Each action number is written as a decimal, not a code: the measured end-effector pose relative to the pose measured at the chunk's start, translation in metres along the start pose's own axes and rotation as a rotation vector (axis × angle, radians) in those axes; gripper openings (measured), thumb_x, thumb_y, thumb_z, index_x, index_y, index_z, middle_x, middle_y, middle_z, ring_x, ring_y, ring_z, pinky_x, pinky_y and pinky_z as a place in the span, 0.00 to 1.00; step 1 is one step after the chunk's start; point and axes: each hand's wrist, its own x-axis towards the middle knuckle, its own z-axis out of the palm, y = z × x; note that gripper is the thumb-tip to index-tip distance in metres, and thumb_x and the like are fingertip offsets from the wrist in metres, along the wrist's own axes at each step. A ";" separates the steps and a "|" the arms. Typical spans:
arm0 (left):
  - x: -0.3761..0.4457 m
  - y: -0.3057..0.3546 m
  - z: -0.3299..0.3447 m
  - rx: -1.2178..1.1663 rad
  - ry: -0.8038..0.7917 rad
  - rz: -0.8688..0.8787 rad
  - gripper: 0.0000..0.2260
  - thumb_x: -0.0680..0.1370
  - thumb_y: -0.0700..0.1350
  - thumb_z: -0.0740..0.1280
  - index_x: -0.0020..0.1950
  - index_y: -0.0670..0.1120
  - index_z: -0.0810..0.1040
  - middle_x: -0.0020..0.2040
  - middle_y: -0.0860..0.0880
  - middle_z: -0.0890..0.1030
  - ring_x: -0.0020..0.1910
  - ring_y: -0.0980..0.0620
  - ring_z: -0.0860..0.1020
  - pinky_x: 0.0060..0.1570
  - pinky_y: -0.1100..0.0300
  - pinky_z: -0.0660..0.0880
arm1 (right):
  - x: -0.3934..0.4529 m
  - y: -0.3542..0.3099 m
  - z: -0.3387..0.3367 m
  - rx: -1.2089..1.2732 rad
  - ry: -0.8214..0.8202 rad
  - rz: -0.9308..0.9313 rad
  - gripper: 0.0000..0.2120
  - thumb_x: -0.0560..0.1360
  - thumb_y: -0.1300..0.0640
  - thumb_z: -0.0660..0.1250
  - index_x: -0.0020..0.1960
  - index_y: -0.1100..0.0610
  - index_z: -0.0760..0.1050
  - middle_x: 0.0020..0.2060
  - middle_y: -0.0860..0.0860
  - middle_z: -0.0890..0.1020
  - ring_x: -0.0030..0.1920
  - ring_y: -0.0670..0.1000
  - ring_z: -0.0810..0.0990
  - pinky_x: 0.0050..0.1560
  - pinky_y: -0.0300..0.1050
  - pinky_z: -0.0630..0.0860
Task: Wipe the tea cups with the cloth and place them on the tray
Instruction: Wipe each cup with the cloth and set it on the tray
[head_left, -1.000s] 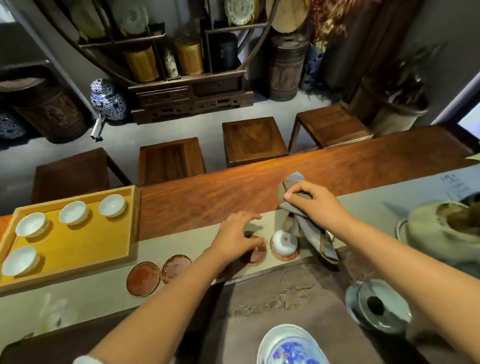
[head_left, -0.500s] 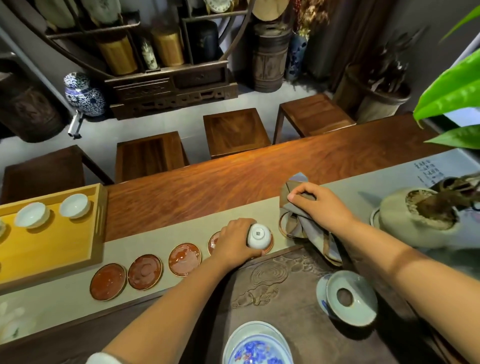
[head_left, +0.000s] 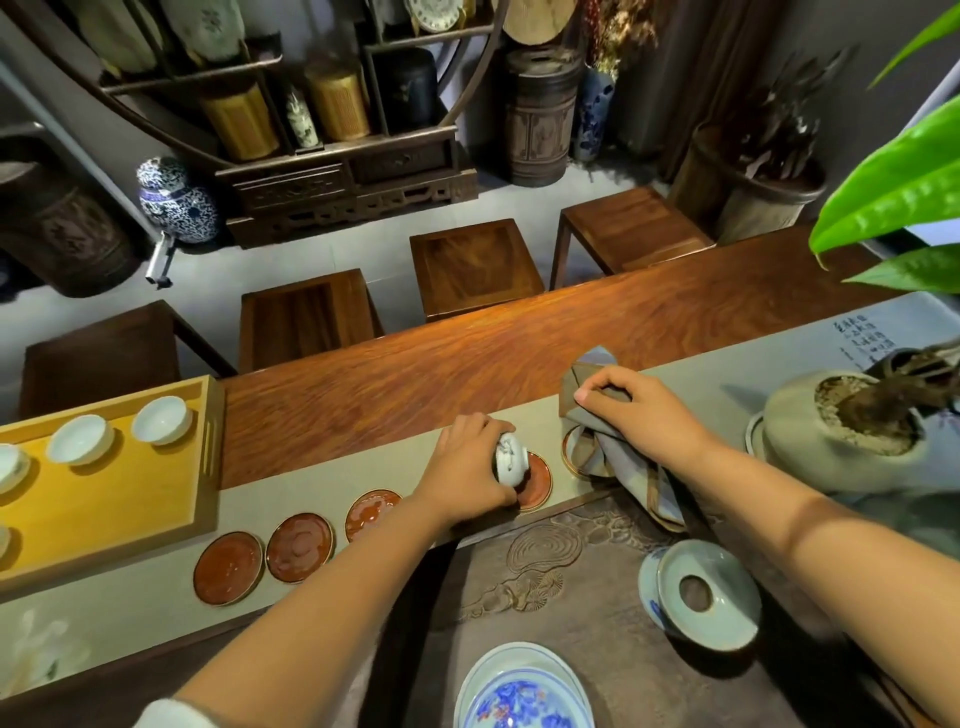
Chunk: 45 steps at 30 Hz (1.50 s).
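My left hand (head_left: 467, 470) grips a small white tea cup (head_left: 510, 460), tipped on its side just above a red coaster (head_left: 537, 480). My right hand (head_left: 641, 415) holds a folded grey-brown cloth (head_left: 618, 452) that drapes over another coaster (head_left: 574, 452) to the right of the cup. The yellow wooden tray (head_left: 119, 499) lies at the far left, with several white cups on it, among them two cups (head_left: 160, 420) (head_left: 79, 439) along its back row.
Three empty red coasters (head_left: 228, 567) (head_left: 300, 546) (head_left: 371, 512) line the grey runner between tray and left hand. A carved dark tea board (head_left: 571, 597) lies in front, bearing a pale lid dish (head_left: 706, 592) and a blue-patterned bowl (head_left: 522, 691). A potted plant (head_left: 852, 426) stands right. Stools stand beyond the table.
My left hand closed on the cup that stood on the coaster, lifted it and tipped it sideways. The right hand stayed on the cloth. The view shifted right.
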 end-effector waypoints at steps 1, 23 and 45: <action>0.001 0.000 -0.002 0.045 -0.009 0.018 0.35 0.61 0.51 0.73 0.67 0.49 0.67 0.58 0.50 0.68 0.59 0.50 0.62 0.49 0.62 0.55 | 0.000 0.000 0.001 0.002 -0.002 0.001 0.05 0.74 0.55 0.66 0.40 0.50 0.77 0.40 0.42 0.80 0.43 0.40 0.77 0.45 0.35 0.70; -0.010 0.033 -0.061 -0.326 0.235 0.084 0.28 0.64 0.55 0.76 0.62 0.58 0.72 0.58 0.60 0.76 0.58 0.58 0.71 0.53 0.61 0.66 | 0.004 -0.048 0.020 -0.087 -0.088 -0.037 0.10 0.73 0.51 0.68 0.53 0.51 0.74 0.50 0.45 0.77 0.47 0.43 0.74 0.45 0.37 0.69; -0.034 0.027 -0.091 -0.267 0.251 0.085 0.24 0.65 0.56 0.75 0.59 0.55 0.75 0.52 0.58 0.78 0.51 0.59 0.73 0.45 0.74 0.64 | 0.000 -0.086 0.040 -0.154 -0.008 -0.199 0.05 0.72 0.49 0.68 0.48 0.45 0.75 0.44 0.42 0.78 0.45 0.41 0.75 0.39 0.32 0.67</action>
